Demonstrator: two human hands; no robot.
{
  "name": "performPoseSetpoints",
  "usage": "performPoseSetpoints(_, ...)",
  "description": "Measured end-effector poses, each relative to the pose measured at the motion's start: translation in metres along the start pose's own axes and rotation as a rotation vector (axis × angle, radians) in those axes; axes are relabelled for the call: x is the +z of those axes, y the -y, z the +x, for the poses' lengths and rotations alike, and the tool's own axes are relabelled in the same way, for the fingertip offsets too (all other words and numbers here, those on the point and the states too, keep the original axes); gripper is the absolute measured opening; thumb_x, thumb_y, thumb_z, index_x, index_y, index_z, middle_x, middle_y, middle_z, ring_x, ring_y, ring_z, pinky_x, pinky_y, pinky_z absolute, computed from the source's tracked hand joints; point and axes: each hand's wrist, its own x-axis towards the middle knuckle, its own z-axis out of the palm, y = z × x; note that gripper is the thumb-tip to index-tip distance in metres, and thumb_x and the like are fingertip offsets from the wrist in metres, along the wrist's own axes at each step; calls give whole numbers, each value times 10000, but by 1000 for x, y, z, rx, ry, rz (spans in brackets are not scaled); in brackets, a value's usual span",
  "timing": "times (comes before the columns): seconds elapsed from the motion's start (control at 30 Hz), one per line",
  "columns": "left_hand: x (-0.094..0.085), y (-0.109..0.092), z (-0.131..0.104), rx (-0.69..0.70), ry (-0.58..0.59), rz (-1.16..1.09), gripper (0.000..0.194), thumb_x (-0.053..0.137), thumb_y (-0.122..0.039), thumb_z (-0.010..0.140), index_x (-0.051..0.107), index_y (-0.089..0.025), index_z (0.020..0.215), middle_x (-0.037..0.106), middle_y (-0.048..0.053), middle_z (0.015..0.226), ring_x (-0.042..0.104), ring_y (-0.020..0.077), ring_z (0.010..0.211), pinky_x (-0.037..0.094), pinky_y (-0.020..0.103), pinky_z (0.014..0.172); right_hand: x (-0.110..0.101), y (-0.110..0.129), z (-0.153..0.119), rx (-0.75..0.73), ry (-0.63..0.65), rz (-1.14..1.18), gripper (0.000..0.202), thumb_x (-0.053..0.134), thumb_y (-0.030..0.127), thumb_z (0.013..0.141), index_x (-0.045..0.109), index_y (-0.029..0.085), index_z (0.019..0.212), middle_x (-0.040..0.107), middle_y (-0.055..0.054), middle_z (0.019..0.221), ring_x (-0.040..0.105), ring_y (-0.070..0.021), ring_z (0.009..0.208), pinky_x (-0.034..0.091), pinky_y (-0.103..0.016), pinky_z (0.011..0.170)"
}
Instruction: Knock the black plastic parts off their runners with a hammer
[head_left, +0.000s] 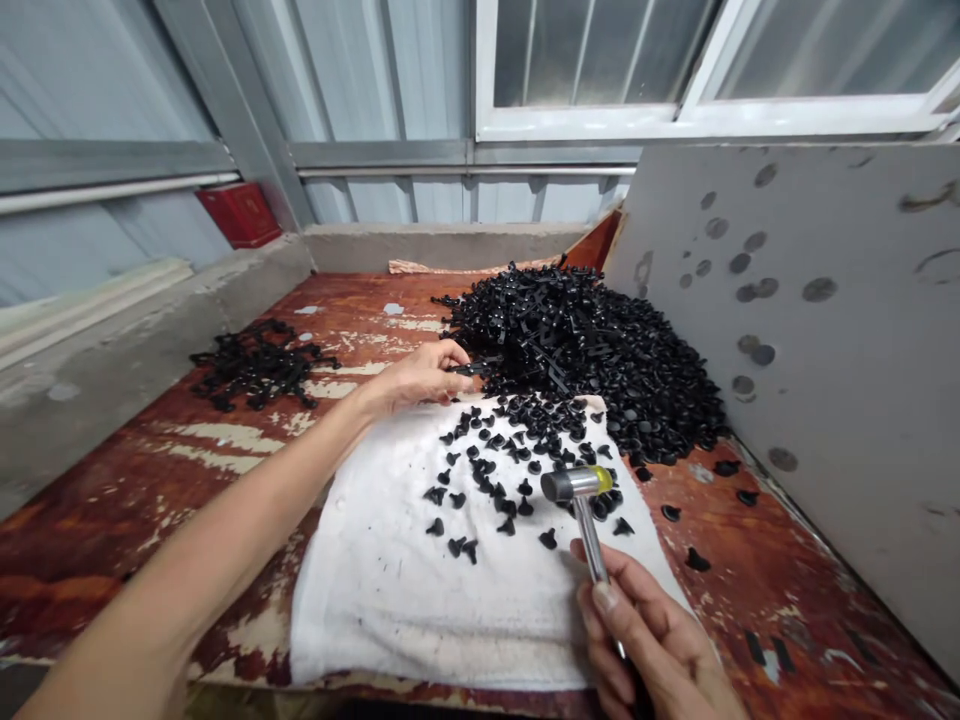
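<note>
My right hand (645, 625) is wrapped round the handle of a small mallet (579, 487), whose metal head has one dark grey face and one yellow face. The mallet is held above a white cloth (375, 600). Small black mushroom-shaped plastic pieces (491, 487) lie scattered over the cloth. Farther off, my left hand (431, 375) is closed on a thin black plastic strip (472, 368) at the left edge of a big heap of black parts (555, 320). Part of that strip is hidden by my fingers and blends into the heap.
A smaller tangle of black strips (259, 365) lies on the worn red-brown tabletop (247, 440) at the left. A spotted grey board (825, 400) borders the right side. Loose black pieces (697, 558) lie right of the cloth. A red box (240, 214) stands on the ledge.
</note>
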Motion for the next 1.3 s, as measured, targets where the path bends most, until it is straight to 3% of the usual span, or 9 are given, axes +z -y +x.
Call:
performPoseSetpoints(0.13,21,2,-58,142,73,-83,289,676,-278,711,497,-197,923,540,-35,802,518,117,711,423,254,651,9,19,10,-78,41,-12,444,794,558,732,582,206,897,544,47,716,330,-28,444,320,-125,322)
performPoseSetpoints(0.27,52,-1,-112,54,176,-124,252,622,-284,757,445,-219,924,488,-47,790,465,121,730,380,254,658,26,35,22,-205,80,-67,464,808,569,698,554,221,868,604,32,831,406,-36,454,352,-134,307)
performPoseSetpoints(0.37,62,-5,-138,-9,307,-118,260,615,-286,781,410,-228,931,440,-61,762,402,108,669,340,253,620,37,35,25,-198,94,-144,463,803,584,696,562,215,839,577,47,694,397,-48,435,349,-133,300)
performPoseSetpoints(0.47,60,-5,-151,-18,381,-133,258,598,-368,846,397,-233,935,377,-78,710,340,99,614,296,246,568,45,29,25,-170,123,-195,486,820,598,661,572,213,824,570,45,639,399,-56,427,343,-139,298)
performPoseSetpoints(0.63,57,3,-159,65,294,-196,137,490,-316,923,415,-219,864,363,-71,688,339,92,612,286,235,558,58,29,22,-189,193,-297,423,785,573,710,577,227,837,403,97,505,336,-71,423,319,-152,322)
performPoseSetpoints(0.87,60,16,-149,-94,313,-447,313,616,-469,826,501,-184,886,448,-74,615,368,54,455,271,209,435,73,33,21,-340,299,-451,145,646,344,868,581,215,856,518,49,676,389,-72,490,324,-189,405)
performPoseSetpoints(0.97,46,20,-148,-167,220,-475,323,707,-431,742,567,-149,812,573,-21,676,440,39,453,319,190,426,66,34,20,-336,291,-487,135,602,363,910,569,232,917,478,70,622,376,-75,444,295,-203,386)
performPoseSetpoints(1.1,25,27,-146,-266,46,-472,274,777,-324,666,606,-121,731,629,-3,682,475,27,431,342,158,384,50,33,19,-309,228,-499,171,606,391,904,534,236,898,436,95,568,368,-69,406,280,-198,367)
performPoseSetpoints(1.3,21,32,-125,-344,-125,-517,160,740,-110,679,581,-122,691,615,-20,592,457,27,358,314,133,308,34,20,20,-178,193,-467,276,619,484,865,510,231,874,417,101,557,334,-72,407,291,-195,359)
